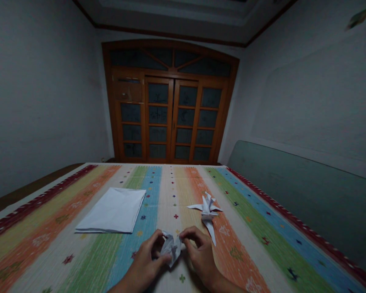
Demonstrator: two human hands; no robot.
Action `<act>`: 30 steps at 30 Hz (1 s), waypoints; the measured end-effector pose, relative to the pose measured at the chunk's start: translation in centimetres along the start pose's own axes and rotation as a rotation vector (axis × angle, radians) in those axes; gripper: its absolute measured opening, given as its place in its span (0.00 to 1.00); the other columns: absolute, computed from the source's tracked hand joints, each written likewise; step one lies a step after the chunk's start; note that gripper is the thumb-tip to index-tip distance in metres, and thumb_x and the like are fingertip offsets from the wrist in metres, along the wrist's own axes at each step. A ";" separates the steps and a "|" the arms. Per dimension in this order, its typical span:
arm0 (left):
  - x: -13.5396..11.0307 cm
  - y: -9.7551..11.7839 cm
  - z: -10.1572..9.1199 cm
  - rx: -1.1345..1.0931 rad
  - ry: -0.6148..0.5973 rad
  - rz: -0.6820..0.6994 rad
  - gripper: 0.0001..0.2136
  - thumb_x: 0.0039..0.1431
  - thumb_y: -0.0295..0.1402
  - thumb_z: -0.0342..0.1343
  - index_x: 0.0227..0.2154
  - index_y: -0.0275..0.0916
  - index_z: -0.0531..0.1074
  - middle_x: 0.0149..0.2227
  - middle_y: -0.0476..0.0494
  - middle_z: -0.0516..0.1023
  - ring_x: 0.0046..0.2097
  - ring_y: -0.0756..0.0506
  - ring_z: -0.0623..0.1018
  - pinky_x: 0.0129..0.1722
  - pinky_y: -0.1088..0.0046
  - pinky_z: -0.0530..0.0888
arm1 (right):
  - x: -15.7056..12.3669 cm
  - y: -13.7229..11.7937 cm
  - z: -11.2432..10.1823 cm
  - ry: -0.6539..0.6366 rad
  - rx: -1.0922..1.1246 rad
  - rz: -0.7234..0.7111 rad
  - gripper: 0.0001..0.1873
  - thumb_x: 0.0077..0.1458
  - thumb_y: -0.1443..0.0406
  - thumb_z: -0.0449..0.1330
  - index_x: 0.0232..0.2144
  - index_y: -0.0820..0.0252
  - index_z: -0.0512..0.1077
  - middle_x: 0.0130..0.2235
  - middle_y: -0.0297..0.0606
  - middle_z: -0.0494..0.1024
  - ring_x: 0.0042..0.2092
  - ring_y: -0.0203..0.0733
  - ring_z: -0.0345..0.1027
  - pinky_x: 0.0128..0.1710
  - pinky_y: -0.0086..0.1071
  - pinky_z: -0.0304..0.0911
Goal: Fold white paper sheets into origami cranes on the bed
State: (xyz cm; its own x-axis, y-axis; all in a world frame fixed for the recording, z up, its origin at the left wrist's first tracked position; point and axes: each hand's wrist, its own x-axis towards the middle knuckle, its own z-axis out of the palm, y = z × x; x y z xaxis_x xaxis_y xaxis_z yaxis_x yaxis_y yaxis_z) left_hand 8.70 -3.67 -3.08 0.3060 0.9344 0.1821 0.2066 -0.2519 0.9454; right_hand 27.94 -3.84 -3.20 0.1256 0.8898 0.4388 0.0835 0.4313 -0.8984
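The paper (171, 249), a small white piece creased and partly folded up, was between the two hands, low over the striped cloth (244, 215) that covered the table (18, 195). The left hand (154, 254) was curled round the left side of the paper, its thumb laid across the near face and its fingers bent behind, so the grip was partly closed with the paper held inside it. The right hand (191, 246) had its thumb and forefinger drawn nearly together in a pinch at the right edge of the paper, the other fingers curved loosely; the fold between those fingertips was too small to make out. To the left of the paper and farther off lay a flat white stack (112, 211) of sheets, squared up, with its edges showing slightly out of line. To the right of the paper and also beyond it rested a folded white figure (208, 209) with several narrow points — the longest ran back toward the right hand and ended just beside it. Well beyond the paper, past the far end of the cloth, stood a brown wooden door (173, 101) with dark panes, and off to the paper's right was a grey-green board (293, 191) beside the wall.
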 end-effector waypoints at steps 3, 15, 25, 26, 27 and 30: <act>0.0 0.2 0.2 -0.066 -0.041 0.004 0.12 0.51 0.30 0.62 0.39 0.41 0.72 0.33 0.50 0.78 0.36 0.43 0.76 0.35 0.73 0.69 | -0.3 0.1 0.2 -0.008 0.014 -0.007 0.04 0.49 0.68 0.61 0.24 0.57 0.75 0.26 0.36 0.80 0.31 0.44 0.75 0.32 0.31 0.69; -0.1 0.7 0.2 -0.158 0.104 -0.021 0.12 0.52 0.33 0.62 0.40 0.42 0.70 0.30 0.49 0.82 0.32 0.43 0.81 0.31 0.73 0.72 | -0.5 0.2 0.9 -0.118 0.011 0.040 0.18 0.50 0.63 0.70 0.43 0.56 0.70 0.35 0.35 0.77 0.35 0.43 0.74 0.35 0.32 0.69; -0.3 0.7 0.1 -0.090 0.122 0.008 0.15 0.51 0.31 0.60 0.44 0.43 0.70 0.27 0.52 0.82 0.31 0.42 0.82 0.33 0.70 0.74 | -0.6 0.0 1.0 -0.334 -0.115 0.048 0.03 0.51 0.70 0.65 0.31 0.59 0.76 0.30 0.34 0.78 0.32 0.41 0.71 0.33 0.30 0.63; -0.3 0.6 0.2 -0.101 0.114 0.005 0.16 0.52 0.31 0.61 0.45 0.43 0.69 0.29 0.51 0.83 0.33 0.41 0.83 0.36 0.69 0.75 | -0.6 0.0 0.9 -0.320 -0.140 0.032 0.03 0.51 0.70 0.64 0.30 0.59 0.77 0.31 0.35 0.79 0.33 0.43 0.72 0.34 0.31 0.64; -0.3 0.6 0.2 -0.121 0.108 -0.002 0.17 0.52 0.32 0.62 0.45 0.43 0.69 0.31 0.49 0.84 0.35 0.41 0.83 0.38 0.68 0.76 | -0.5 0.1 0.8 -0.304 -0.166 0.008 0.04 0.51 0.71 0.63 0.29 0.59 0.78 0.31 0.37 0.80 0.34 0.44 0.73 0.35 0.32 0.64; -0.1 0.4 0.3 -0.195 0.113 -0.041 0.20 0.50 0.33 0.65 0.46 0.43 0.68 0.34 0.47 0.83 0.37 0.40 0.83 0.39 0.66 0.78 | 0.0 0.1 0.3 -0.258 -0.256 -0.084 0.07 0.53 0.71 0.61 0.27 0.59 0.78 0.30 0.38 0.80 0.33 0.44 0.74 0.34 0.31 0.64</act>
State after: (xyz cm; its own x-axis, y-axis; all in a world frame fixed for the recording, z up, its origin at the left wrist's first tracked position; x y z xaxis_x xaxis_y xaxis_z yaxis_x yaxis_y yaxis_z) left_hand 9.04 -3.91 -2.81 0.1929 0.9679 0.1614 0.0302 -0.1702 0.9849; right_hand 27.65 -3.74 -3.24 -0.1424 0.8753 0.4622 0.3320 0.4822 -0.8107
